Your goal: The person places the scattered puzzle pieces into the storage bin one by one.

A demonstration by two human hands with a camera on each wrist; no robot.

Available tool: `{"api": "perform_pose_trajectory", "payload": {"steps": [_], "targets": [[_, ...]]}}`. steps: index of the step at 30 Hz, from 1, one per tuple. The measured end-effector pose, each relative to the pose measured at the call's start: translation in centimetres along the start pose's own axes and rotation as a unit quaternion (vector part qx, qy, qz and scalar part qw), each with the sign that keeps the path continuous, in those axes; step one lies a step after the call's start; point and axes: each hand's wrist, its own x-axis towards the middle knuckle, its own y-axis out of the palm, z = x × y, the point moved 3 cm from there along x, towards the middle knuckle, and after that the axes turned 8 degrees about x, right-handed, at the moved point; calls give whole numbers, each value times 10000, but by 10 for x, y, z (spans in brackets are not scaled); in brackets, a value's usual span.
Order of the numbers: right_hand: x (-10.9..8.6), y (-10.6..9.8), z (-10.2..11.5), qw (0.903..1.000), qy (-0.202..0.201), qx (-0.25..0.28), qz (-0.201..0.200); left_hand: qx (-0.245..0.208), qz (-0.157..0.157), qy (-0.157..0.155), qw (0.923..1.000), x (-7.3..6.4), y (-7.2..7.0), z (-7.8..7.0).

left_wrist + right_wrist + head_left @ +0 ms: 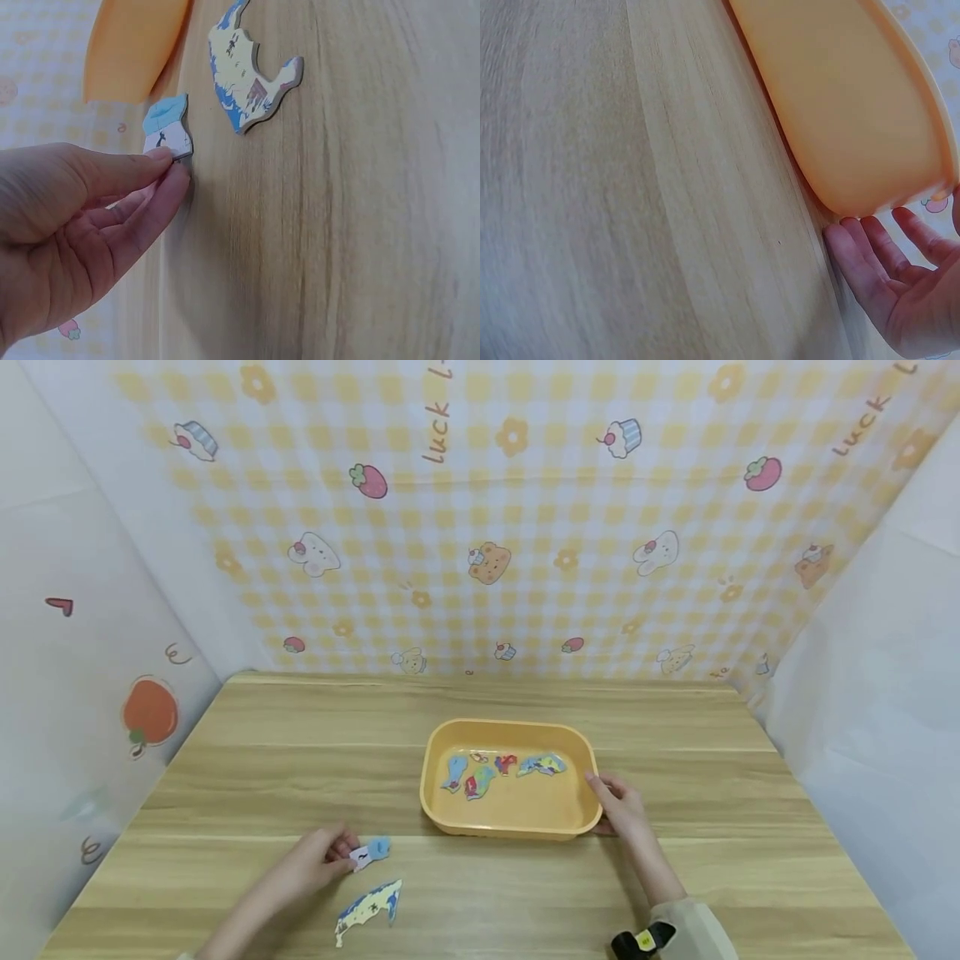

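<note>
My left hand point(321, 860) pinches a small blue-and-white puzzle piece point(377, 849) between thumb and fingers. In the left wrist view that map-like puzzle piece point(166, 118) is held by its white end, and its blue end points away from the thumb. Just nearer me lies a cream-and-blue puzzle piece point(369, 907), flat on the table and untouched. At the right end of a yellow plastic tub point(510, 830), my right hand point(624, 810) grips the rim. Its thumb is over the edge, and in the right wrist view the fingers point(881, 244) rest against the outer wall.
Inside the tub lie several coloured puzzle pieces, among them a blue one point(455, 770), a red one point(506, 764) and a blue-yellow one point(543, 764). The wooden table point(750, 843) meets a checked backdrop point(555, 610) behind, with white side panels left and right.
</note>
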Motion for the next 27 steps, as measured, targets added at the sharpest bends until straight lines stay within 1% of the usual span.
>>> {"api": "perform_pose_trajectory", "payload": {"steps": [1, 2, 5, 8, 9, 14, 17, 22, 24, 27], "targets": [[0, 0, 0, 10000, -7, -13, 20, -84, 64, -18, 9999, -1, 0, 1], [0, 1, 0, 10000, -7, -13, 32, -170, 125, 28, 9998, -2, -1, 2], [0, 1, 0, 10000, -18, -16, 49, -469, 271, -15, 9985, -3, -2, 3], [0, 1, 0, 10000, -8, -5, 27, -696, 285, -105, 9971, -2, -3, 2], [0, 1, 0, 10000, -15, -8, 24, -748, 271, -183, 9967, -2, -3, 2], [-1, 0, 0, 10000, -37, 6, 53, -983, 134, -309, 9946, -1, -6, -3], [-1, 0, 0, 10000, -24, 43, 75, -1057, 23, -295, 9940, -1, -7, -6], [0, 0, 0, 10000, -6, 52, 69, -1189, -178, -532, 9913, 3, -8, -8], [0, 0, 0, 10000, 16, 56, 80, -1178, -271, -603, 9908, 5, -9, -9], [1, 0, 1, 9999, 55, 100, 66, -1100, -440, -578, 9913, 11, -11, -13]]}}
